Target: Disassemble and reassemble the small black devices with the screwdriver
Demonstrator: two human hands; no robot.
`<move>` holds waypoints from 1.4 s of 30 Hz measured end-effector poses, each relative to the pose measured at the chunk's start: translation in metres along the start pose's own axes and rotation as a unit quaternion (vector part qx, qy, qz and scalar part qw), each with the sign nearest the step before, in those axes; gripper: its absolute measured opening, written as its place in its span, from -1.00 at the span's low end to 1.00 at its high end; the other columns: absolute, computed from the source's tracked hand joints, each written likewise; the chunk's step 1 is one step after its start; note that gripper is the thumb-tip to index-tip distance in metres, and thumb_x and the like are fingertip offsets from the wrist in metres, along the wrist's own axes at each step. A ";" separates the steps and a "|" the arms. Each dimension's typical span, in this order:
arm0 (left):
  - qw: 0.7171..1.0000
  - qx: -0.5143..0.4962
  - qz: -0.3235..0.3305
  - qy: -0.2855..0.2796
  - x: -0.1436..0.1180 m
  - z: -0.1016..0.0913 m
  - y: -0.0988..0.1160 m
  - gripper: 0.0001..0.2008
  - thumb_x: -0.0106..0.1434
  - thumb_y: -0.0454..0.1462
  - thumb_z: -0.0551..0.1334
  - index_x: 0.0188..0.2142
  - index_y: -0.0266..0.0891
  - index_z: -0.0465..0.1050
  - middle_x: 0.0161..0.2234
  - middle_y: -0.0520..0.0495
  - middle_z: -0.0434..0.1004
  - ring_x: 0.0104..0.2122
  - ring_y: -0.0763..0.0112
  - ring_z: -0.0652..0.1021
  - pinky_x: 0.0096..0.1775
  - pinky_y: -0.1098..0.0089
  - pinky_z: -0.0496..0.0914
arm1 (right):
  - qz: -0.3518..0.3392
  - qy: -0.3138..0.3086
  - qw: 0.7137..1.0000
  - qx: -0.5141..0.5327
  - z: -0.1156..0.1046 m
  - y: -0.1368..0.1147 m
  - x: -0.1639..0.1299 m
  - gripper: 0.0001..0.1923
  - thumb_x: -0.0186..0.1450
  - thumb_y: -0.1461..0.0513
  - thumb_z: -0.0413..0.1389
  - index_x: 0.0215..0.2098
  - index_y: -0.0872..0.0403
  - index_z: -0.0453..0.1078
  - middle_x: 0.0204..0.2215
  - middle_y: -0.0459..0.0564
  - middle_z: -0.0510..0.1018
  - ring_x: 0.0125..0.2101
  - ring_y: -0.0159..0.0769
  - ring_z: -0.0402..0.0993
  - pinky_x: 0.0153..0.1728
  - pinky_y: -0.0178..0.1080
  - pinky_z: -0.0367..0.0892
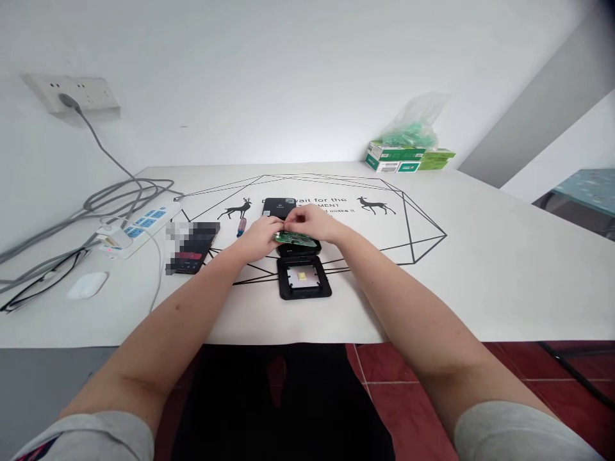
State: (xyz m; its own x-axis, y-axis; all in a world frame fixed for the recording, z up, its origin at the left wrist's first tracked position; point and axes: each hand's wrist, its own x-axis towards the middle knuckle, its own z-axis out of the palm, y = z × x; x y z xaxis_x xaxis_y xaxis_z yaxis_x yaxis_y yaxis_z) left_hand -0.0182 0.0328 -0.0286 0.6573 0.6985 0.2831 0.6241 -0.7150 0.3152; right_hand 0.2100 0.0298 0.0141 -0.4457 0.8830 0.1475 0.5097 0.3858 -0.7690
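A green circuit board [298, 240] is tilted above a black casing [291, 251] in front of me. My left hand [262, 238] is closed at the board's left edge, gripping it. Over the board's far edge, my right hand [314, 222] has its fingers pinched together beside the left fingertips; whatever lies between them is hidden. Closer to me is a square black housing part [283, 288] with a pale panel and a small yellowish square [302, 276] inside. Behind the hands lies a flat black object [277, 206], partly covered. A screwdriver [242, 225] rests left of it.
On the left are a phone [202, 246], a white power strip [148, 224] with grey cables, eyeglasses [48, 275] and a white earbud case [88, 285]. Green-and-white boxes [394, 157] with a plastic bag [416, 125] on top stand at the back right, near the wall.
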 end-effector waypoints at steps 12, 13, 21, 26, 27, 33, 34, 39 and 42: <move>0.991 -0.019 -0.014 0.131 -0.003 0.000 0.001 -0.61 0.54 -0.31 0.15 0.25 -0.12 0.58 0.17 -0.18 0.62 0.18 0.08 0.56 0.30 -0.02 0.45 | 0.236 0.065 0.924 -0.292 -0.062 0.068 -0.024 -0.76 0.29 0.22 0.37 -0.08 0.10 0.60 -0.11 0.19 0.73 -0.12 -0.07 0.65 -0.07 -0.13 0.50; 0.991 -0.020 -0.013 0.130 -0.003 0.000 0.002 -0.60 0.54 -0.32 0.15 0.27 -0.11 0.57 0.18 -0.18 0.61 0.19 0.07 0.55 0.30 -0.03 0.45 | 0.244 0.074 0.920 -0.297 -0.063 0.069 -0.025 -0.78 0.30 0.24 0.36 -0.09 0.13 0.60 -0.11 0.23 0.73 -0.11 -0.04 0.64 -0.07 -0.12 0.50; 0.994 -0.036 0.018 0.102 -0.002 0.011 0.012 -0.53 0.49 -0.36 0.14 0.34 -0.13 0.49 0.18 -0.21 0.55 0.21 0.05 0.51 0.32 -0.02 0.42 | 0.266 0.139 0.953 0.046 -0.039 0.022 -0.022 -0.57 0.52 -0.11 0.12 -0.13 0.09 0.50 -0.28 0.18 0.70 -0.28 -0.12 0.66 -0.28 -0.16 0.56; 0.995 -0.040 0.003 0.089 -0.004 0.012 0.025 -0.45 0.48 -0.29 0.18 0.43 -0.14 0.37 0.28 -0.26 0.47 0.29 -0.01 0.46 0.35 -0.03 0.36 | 0.246 0.053 0.907 0.338 -0.027 0.002 -0.023 -0.73 0.33 0.35 0.40 -0.08 0.09 0.46 -0.40 -0.06 0.66 -0.47 -0.40 0.60 -0.40 -0.37 0.57; 0.996 -0.037 -0.019 0.081 -0.004 0.010 0.027 -0.38 0.47 -0.21 0.23 0.48 -0.15 0.29 0.33 -0.28 0.43 0.34 -0.06 0.42 0.37 -0.06 0.33 | 0.244 0.080 0.906 0.337 -0.029 0.005 -0.023 -0.70 0.31 0.39 0.39 -0.07 0.08 0.46 -0.41 -0.09 0.65 -0.49 -0.42 0.58 -0.43 -0.39 0.55; 0.991 0.029 -0.114 -0.061 -0.005 -0.003 0.034 -0.14 0.37 0.17 0.27 0.50 -0.20 0.25 0.39 -0.34 0.45 0.42 -0.29 0.32 0.37 -0.29 0.17 | 0.259 0.200 0.935 0.138 -0.063 0.036 -0.026 -0.84 0.41 0.36 0.27 -0.06 0.07 0.50 -0.41 -0.11 0.57 -0.48 -0.44 0.49 -0.42 -0.38 0.42; 0.990 0.037 -0.123 -0.065 -0.005 -0.005 0.033 -0.14 0.37 0.18 0.26 0.50 -0.22 0.26 0.39 -0.34 0.46 0.42 -0.27 0.32 0.37 -0.28 0.17 | 0.264 0.211 0.938 0.081 -0.067 0.040 -0.027 -0.88 0.43 0.35 0.24 -0.08 0.07 0.51 -0.38 -0.11 0.56 -0.47 -0.45 0.47 -0.40 -0.38 0.40; 0.987 0.043 -0.142 -0.054 -0.005 -0.005 0.023 -0.15 0.39 0.16 0.20 0.51 -0.23 0.23 0.45 -0.33 0.38 0.44 -0.20 0.32 0.41 -0.19 0.15 | 0.289 0.198 0.936 -0.015 -0.064 0.048 -0.028 -0.88 0.42 0.34 0.22 -0.08 0.09 0.54 -0.40 -0.08 0.53 -0.47 -0.40 0.41 -0.44 -0.34 0.33; 0.989 0.029 -0.135 -0.042 -0.005 -0.003 0.017 -0.18 0.40 0.15 0.21 0.51 -0.20 0.23 0.47 -0.34 0.35 0.44 -0.22 0.34 0.41 -0.21 0.14 | 0.294 0.173 0.938 -0.063 -0.057 0.046 -0.026 -0.81 0.40 0.29 0.25 -0.01 0.09 0.56 -0.34 -0.01 0.60 -0.41 -0.33 0.49 -0.43 -0.31 0.39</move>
State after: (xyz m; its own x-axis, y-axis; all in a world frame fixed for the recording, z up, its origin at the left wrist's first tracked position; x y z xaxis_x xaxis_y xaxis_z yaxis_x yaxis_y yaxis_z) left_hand -0.0125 0.0173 -0.0223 0.4938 0.8614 0.1188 0.8040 -0.5043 0.3151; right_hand 0.2874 0.0397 0.0100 0.1944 0.9785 -0.0690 0.6848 -0.1857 -0.7047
